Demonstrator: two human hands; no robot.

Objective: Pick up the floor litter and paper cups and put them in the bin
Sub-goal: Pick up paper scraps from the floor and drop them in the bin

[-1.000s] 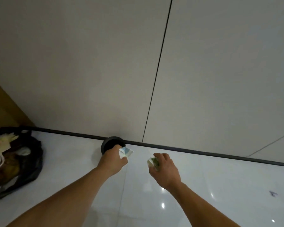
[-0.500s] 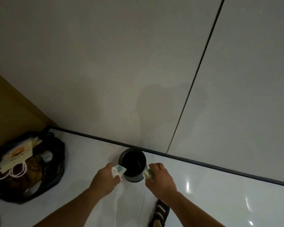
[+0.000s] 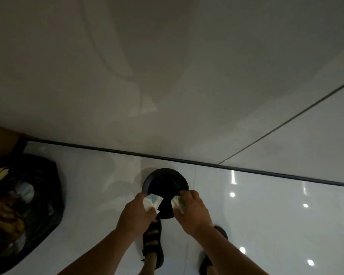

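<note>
Over the open mouth of the bin (image 3: 147, 180), the curled fingers and thumb of the left hand (image 3: 136, 213) pinch a bluish paper scrap (image 3: 153, 201), crumpled and white at its edges. The fingers of the right hand (image 3: 193, 212) curl round a greenish paper scrap (image 3: 178, 202), crumpled as well. Both scraps hang above the near half of the bin's dark opening, close to each other but apart, each still in its hand's grip. Both hands are seen from the back, knuckles up, with the bare forearms running down to the bottom edge. The bin is round and black; whether anything lies inside it cannot be told in the dark. It stands on the glossy white floor (image 3: 266, 215) near the dark skirting strip (image 3: 107, 149), which runs along the foot of the pale wall (image 3: 167, 76). Just below the bin, two feet in black sandals stand on the floor: the left sandal (image 3: 152, 245) between the forearms and the right sandal (image 3: 211, 261) partly hidden behind the right forearm. Well to the left, a black rubbish bag (image 3: 48, 185) sits open on the floor, filled with pale and brown rubbish too dim to name.
</note>
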